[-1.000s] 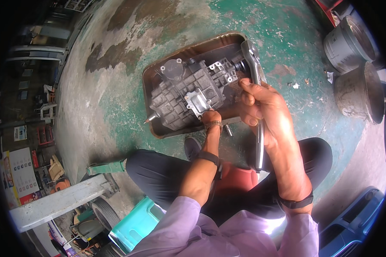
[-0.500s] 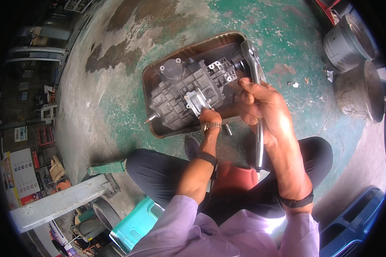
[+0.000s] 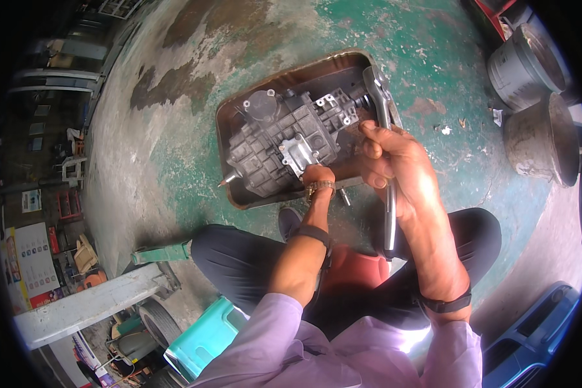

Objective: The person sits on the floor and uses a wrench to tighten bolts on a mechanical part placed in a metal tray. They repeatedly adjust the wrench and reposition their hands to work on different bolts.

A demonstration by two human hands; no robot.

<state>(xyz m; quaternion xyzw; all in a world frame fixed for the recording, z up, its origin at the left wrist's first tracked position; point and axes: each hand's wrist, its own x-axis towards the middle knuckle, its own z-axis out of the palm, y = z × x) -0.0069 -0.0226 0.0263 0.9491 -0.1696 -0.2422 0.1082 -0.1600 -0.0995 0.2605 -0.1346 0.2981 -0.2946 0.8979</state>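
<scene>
A grey metal gearbox [image 3: 275, 139] lies in a brown, rusty-looking tray [image 3: 231, 194] on the floor. Its input shaft points to the left, and a bright silver cover [image 3: 299, 154] sits on the near side. My left hand [image 3: 319, 176] is closed at the near end of that cover; its fingertips are hidden. In my right hand [image 3: 394, 155] is a long chrome ratchet wrench [image 3: 390, 216], gripped around its handle. The wrench's head is up over the tray's right end, and its handle end hangs down by my right leg. A small metal socket piece [image 3: 346, 196] shows beside the tray's near rim.
Two grey buckets [image 3: 540, 139] stand at the right. A blue plastic stool [image 3: 530, 333] is at lower right, a turquoise one [image 3: 207, 339] at lower left. A metal beam [image 3: 97, 297] and a tyre [image 3: 160, 323] lie left. Something red [image 3: 355, 275] is between my legs.
Almost nothing differs. The view has shifted slightly, and both hands keep their places, the left at the silver cover and the right around the wrench.
</scene>
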